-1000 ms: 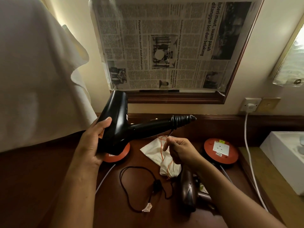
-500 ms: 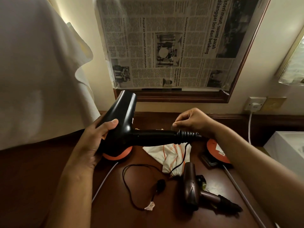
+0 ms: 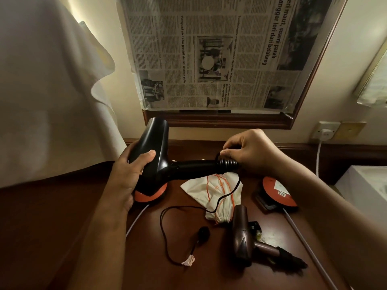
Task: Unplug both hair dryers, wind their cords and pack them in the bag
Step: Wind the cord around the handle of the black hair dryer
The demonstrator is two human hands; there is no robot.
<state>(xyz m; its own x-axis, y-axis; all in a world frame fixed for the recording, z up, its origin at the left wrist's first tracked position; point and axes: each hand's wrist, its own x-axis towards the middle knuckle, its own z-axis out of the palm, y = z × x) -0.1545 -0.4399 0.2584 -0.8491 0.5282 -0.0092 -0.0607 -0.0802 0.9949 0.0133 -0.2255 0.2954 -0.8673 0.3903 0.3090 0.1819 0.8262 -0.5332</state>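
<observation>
The left hand (image 3: 134, 170) wraps around the barrel of the black hair dryer (image 3: 159, 155), held above the dark wooden counter (image 3: 88, 243) with its handle running toward 3 o'clock. That barrel hides most of an orange disc (image 3: 149, 196) on the counter beneath it, so only the disc's lower edge shows. The right hand (image 3: 251, 151) is closed at the ribbed end of the handle, thumb and forefinger pinching a loop of the black cord (image 3: 182, 208); how many turns lie under the fingers cannot be made out. From there the cord drops across the white drawstring bag (image 3: 213, 191), curls over the counter toward 6 o'clock and ends in a dark plug with a small white tag near it.

The bag lies flat and crumpled at the centre, its gathered mouth toward 6 o'clock with orange drawstrings across it; whether anything is inside cannot be told. The bronze hair dryer (image 3: 240, 235) lies on the counter at 5 o'clock from the bag, touching its mouth, handle pointing to 4 o'clock. Its cord is too dark to follow.

A second orange disc (image 3: 276, 193) at 3 o'clock is partly covered by the right forearm. A white box (image 3: 364, 185) at the right edge is cut off by the frame. A white plug sits in the wall socket (image 3: 324, 130) at 2 o'clock.
</observation>
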